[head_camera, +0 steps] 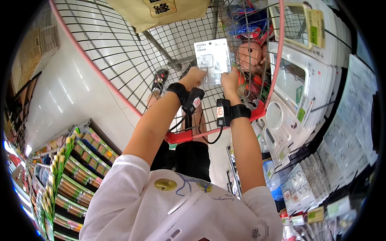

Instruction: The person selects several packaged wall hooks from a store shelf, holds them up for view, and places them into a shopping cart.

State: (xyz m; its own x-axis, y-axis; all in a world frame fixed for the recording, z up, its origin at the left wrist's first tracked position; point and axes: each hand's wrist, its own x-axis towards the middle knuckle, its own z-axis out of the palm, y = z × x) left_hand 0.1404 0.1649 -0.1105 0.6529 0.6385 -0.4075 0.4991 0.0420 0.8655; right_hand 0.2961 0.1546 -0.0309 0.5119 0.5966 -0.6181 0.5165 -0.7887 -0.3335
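Both hands hold up a blister pack of sticky hooks, a white card with a clear plastic lower part. My left hand pinches its lower left edge, and my right hand grips its lower right edge. The pack is held over a wire shopping cart with a pink rim. A black strap with a small box sits on my left wrist, and a similar box on my right. Inside the cart, at the right, are a pink container and red and blue packages.
A beige cloth bag with printed characters is at the cart's far end. Framed mirrors and hook packs hang on racks close at right. A tiered shelf of packaged goods stands at lower left, beside the tiled floor.
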